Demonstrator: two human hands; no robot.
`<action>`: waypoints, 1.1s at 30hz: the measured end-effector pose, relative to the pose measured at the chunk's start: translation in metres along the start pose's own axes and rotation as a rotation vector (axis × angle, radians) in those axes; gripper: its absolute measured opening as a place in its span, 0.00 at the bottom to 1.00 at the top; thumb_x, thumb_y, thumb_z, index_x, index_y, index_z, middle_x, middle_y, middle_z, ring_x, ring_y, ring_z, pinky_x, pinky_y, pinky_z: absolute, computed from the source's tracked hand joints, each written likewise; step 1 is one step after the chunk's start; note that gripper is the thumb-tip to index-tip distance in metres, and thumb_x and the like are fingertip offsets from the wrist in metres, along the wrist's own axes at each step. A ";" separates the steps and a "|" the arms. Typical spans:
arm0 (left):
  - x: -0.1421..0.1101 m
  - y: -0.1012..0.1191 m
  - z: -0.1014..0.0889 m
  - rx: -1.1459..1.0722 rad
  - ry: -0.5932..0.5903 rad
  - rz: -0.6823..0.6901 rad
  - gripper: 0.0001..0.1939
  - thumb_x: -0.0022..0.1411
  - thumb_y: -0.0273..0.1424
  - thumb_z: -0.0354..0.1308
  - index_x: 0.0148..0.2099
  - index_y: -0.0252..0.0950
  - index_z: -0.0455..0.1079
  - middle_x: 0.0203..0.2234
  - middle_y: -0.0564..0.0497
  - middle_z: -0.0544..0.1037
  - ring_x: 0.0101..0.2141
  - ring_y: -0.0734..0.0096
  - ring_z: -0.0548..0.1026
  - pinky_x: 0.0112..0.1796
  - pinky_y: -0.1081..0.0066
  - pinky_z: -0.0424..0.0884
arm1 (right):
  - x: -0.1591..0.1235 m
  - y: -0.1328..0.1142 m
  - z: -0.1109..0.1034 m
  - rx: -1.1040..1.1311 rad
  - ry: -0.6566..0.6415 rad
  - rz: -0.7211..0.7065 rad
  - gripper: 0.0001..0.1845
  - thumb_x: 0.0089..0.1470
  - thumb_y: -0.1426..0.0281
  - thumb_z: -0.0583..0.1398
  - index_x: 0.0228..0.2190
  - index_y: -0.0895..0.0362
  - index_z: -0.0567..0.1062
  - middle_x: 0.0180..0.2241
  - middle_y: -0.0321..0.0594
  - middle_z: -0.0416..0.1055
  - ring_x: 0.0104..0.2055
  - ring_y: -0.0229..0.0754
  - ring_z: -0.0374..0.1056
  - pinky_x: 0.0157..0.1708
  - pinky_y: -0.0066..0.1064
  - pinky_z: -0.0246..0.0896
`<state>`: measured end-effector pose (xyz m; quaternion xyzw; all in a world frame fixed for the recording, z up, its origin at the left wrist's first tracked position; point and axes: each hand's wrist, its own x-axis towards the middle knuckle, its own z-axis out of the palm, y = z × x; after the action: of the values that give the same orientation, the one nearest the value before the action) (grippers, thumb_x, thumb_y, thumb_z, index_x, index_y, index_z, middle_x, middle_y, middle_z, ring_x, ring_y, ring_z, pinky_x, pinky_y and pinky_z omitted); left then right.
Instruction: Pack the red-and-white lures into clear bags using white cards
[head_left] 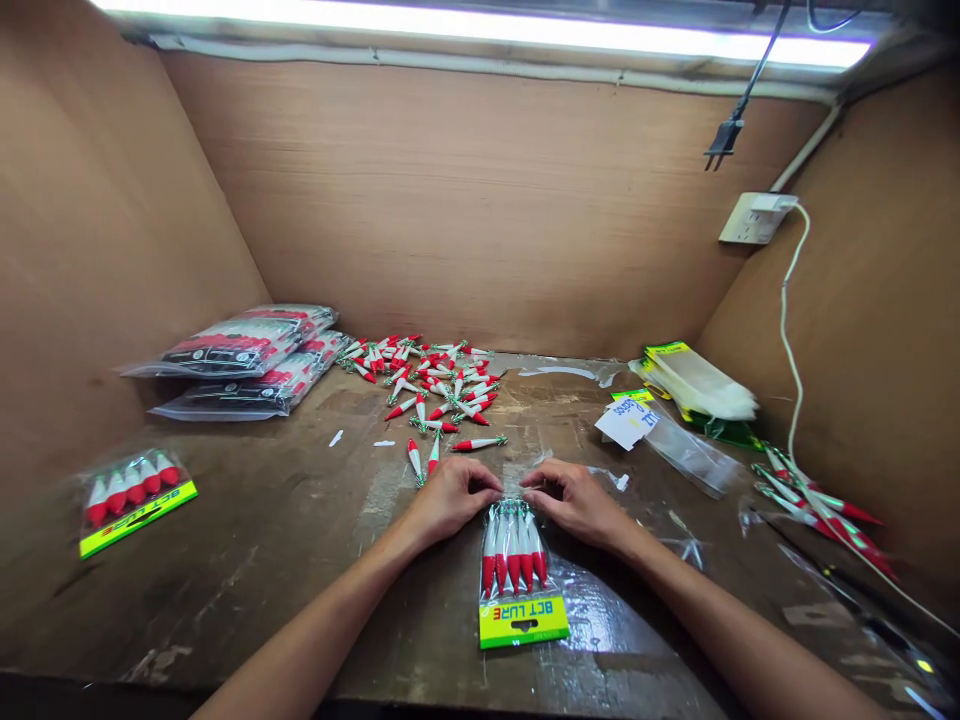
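A clear plastic pack of red and white fishing lures (514,560) lies in front of me, its yellow and green header card (523,622) towards the near edge. At its far end, by the green hooks, my left hand (456,490) pinches the bag's left corner with closed fingers. My right hand (576,497) pinches the opposite corner, also closed. The thin film between the fingertips is hard to make out. Just beyond my left hand lie a few loose lures (480,443).
Many loose lures (442,380) are heaped at the back. Stacked bags (247,350) and a finished-looking pack (135,490) lie left. To the right are empty header bags (697,385), a white paper label (628,424), several lures (825,510) and a white cable (785,320). A plug (724,140) hangs above.
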<state>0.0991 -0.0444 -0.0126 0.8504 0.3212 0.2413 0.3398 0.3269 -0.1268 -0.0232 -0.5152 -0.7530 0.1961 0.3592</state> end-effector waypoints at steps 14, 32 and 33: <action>-0.017 0.010 0.005 0.217 0.021 0.134 0.22 0.48 0.38 0.74 0.45 0.39 0.77 0.35 0.50 0.79 0.39 0.62 0.75 0.40 0.67 0.69 | -0.007 0.000 0.000 -0.179 -0.013 -0.107 0.05 0.61 0.71 0.60 0.35 0.55 0.78 0.33 0.39 0.71 0.36 0.40 0.68 0.36 0.28 0.60; -0.040 0.021 0.027 0.603 0.123 0.492 0.05 0.67 0.26 0.57 0.37 0.35 0.73 0.33 0.47 0.75 0.45 0.61 0.71 0.43 0.62 0.71 | -0.037 -0.020 -0.010 -0.463 -0.052 -0.207 0.13 0.63 0.72 0.56 0.44 0.50 0.79 0.39 0.40 0.74 0.36 0.39 0.70 0.35 0.28 0.59; -0.041 0.021 0.027 0.625 0.123 0.510 0.06 0.68 0.25 0.55 0.37 0.35 0.73 0.33 0.47 0.75 0.44 0.61 0.71 0.43 0.61 0.71 | -0.041 -0.020 -0.009 -0.449 -0.039 -0.201 0.13 0.64 0.72 0.56 0.43 0.50 0.79 0.39 0.41 0.75 0.36 0.39 0.70 0.35 0.28 0.60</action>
<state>0.0971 -0.0970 -0.0226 0.9490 0.1777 0.2592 -0.0255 0.3296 -0.1731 -0.0184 -0.5008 -0.8320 -0.0030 0.2387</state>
